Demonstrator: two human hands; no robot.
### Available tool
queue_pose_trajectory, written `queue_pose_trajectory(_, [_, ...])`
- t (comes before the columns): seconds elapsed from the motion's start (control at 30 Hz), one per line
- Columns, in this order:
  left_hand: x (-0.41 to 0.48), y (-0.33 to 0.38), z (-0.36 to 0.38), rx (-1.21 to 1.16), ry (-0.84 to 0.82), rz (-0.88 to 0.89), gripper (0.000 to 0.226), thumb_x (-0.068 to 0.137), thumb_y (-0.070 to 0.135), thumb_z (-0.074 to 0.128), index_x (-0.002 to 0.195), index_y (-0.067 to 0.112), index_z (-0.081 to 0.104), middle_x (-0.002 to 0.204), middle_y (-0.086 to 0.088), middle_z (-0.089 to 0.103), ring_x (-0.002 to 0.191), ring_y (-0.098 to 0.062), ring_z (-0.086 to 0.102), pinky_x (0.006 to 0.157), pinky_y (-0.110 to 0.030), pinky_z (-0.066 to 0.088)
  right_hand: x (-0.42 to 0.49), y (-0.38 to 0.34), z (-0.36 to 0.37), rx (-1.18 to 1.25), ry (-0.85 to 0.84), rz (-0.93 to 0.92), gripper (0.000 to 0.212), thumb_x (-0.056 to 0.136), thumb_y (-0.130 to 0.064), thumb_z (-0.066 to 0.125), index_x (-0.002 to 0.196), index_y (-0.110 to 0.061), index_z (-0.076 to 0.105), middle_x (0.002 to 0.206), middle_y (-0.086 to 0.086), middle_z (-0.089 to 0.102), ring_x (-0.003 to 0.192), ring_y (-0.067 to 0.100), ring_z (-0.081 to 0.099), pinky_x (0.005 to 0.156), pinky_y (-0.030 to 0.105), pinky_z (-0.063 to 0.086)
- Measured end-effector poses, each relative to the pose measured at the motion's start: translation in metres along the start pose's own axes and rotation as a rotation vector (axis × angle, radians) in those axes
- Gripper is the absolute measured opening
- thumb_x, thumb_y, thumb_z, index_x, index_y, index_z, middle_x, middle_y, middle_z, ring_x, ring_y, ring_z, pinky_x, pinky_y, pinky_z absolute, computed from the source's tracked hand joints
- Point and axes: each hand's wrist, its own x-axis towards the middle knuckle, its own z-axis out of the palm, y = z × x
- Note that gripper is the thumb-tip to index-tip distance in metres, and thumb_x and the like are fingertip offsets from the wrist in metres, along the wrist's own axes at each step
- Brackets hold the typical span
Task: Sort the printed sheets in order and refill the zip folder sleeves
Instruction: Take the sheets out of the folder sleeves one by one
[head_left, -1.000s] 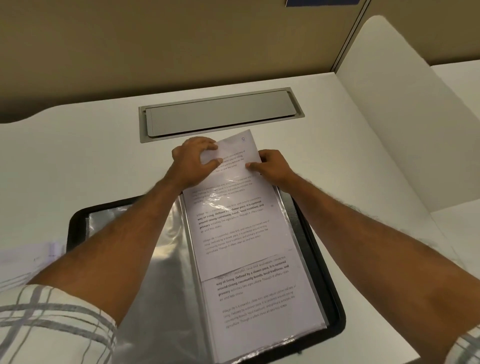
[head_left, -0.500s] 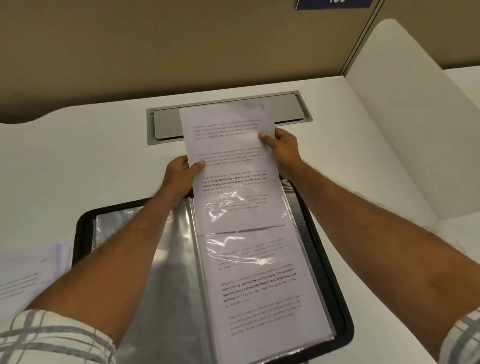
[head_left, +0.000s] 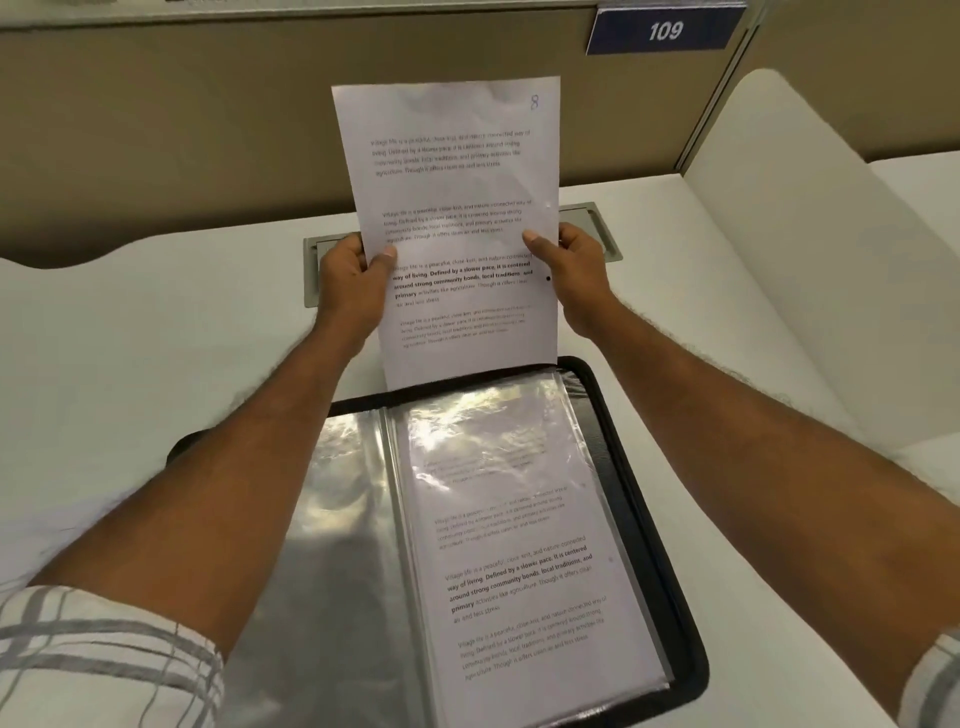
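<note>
Head view: a printed sheet of thin white paper stands nearly upright in the middle of the frame, slightly creased near its top edge. The left hand grasps its left edge, thumb on the printed face and fingers curled behind. The right hand pinches the right edge the same way. The sheet's lower edge meets the far rim of the zip folder; whether it touches cannot be told.

A blue handwritten "8" sits in the sheet's upper right corner. Four blocks of grey type repeat one paragraph that begins "Village life is a peaceful, close-knit, and nature-connected way of living". In the third block the words "Defined by a slower pace, it is centered around strong community bonds, local traditions, and primary" are in bold. A small black dot lies near the right margin.

The folder lies open on the white tabletop in the lower middle of the frame, a black rectangle with rounded corners. Its right sleeve is glossy clear plastic over another sheet with the same paragraph, partly lost in glare. The left sleeve shines silver-grey with wrinkled reflections.

Behind the hands a grey metal hatch is set flush in the tabletop. A white divider with a rounded top stands at the right. In the upper right a dark blue sign reads "109" in white. A plaid cuff shows at the lower left.
</note>
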Motion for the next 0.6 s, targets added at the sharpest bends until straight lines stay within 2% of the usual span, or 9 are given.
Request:
queue_pose_trajectory(0.1, [-0.002, 0.009, -0.003, -0.016, -0.003, 0.008, 0.025, 0.099, 0.013, 0.056, 0.123, 0.007, 0.061, 0.104, 0.004, 0.069, 0.082, -0.004, 0.069, 0.068, -0.018, 0.056, -0.006, -0.001, 0.000, -0.022, -0.007, -0.018, 0.021, 0.095, -0.016, 0.064, 0.113, -0.005, 0.066, 0.107, 0.008, 0.073, 0.090, 0.022, 0.074, 0.074, 0.032, 0.060])
queue_pose_trajectory(0.23, [-0.016, 0.008, -0.013, 0.002, -0.022, -0.009, 0.022, 0.099, 0.014, 0.056, 0.120, 0.010, 0.061, 0.098, 0.010, 0.068, 0.080, -0.003, 0.069, 0.068, -0.018, 0.057, -0.021, 0.003, -0.002, -0.032, -0.018, -0.011, 0.016, 0.094, -0.014, 0.065, 0.109, -0.007, 0.068, 0.110, 0.012, 0.073, 0.095, 0.029, 0.073, 0.082, 0.043, 0.061])
queue_pose_trajectory(0.37, [-0.040, -0.012, -0.028, 0.023, -0.031, -0.067, 0.022, 0.097, 0.014, 0.059, 0.119, 0.010, 0.062, 0.099, 0.006, 0.070, 0.083, -0.008, 0.070, 0.074, -0.027, 0.059, -0.043, 0.021, 0.000, -0.066, -0.026, 0.042, 0.020, 0.093, -0.013, 0.067, 0.112, -0.006, 0.067, 0.112, 0.012, 0.072, 0.096, 0.029, 0.073, 0.083, 0.050, 0.060])
queue_pose_trajectory(0.43, [-0.055, -0.023, -0.035, 0.030, -0.029, -0.086, 0.020, 0.096, 0.013, 0.061, 0.116, 0.011, 0.063, 0.096, 0.006, 0.070, 0.079, -0.006, 0.070, 0.072, -0.027, 0.059, -0.057, 0.032, 0.002, -0.091, -0.026, 0.080, 0.023, 0.091, -0.012, 0.069, 0.113, -0.005, 0.066, 0.112, 0.015, 0.072, 0.096, 0.032, 0.072, 0.083, 0.054, 0.059])
queue_pose_trajectory(0.5, [-0.071, -0.032, -0.044, 0.034, -0.020, -0.105, 0.022, 0.095, 0.013, 0.062, 0.117, 0.009, 0.063, 0.095, 0.006, 0.071, 0.077, -0.006, 0.070, 0.070, -0.025, 0.059, -0.072, 0.041, 0.005, -0.100, -0.062, 0.107, 0.025, 0.091, -0.009, 0.068, 0.115, -0.003, 0.064, 0.116, 0.018, 0.070, 0.097, 0.032, 0.072, 0.085, 0.051, 0.059])
queue_pose_trajectory(0.6, [-0.094, -0.044, -0.059, 0.020, -0.023, -0.148, 0.022, 0.095, 0.014, 0.063, 0.117, 0.010, 0.064, 0.097, 0.004, 0.072, 0.083, -0.013, 0.071, 0.069, -0.026, 0.058, -0.095, 0.054, 0.010, -0.106, -0.118, 0.154, 0.031, 0.092, -0.006, 0.067, 0.121, 0.003, 0.061, 0.120, 0.019, 0.068, 0.100, 0.031, 0.071, 0.089, 0.049, 0.058])
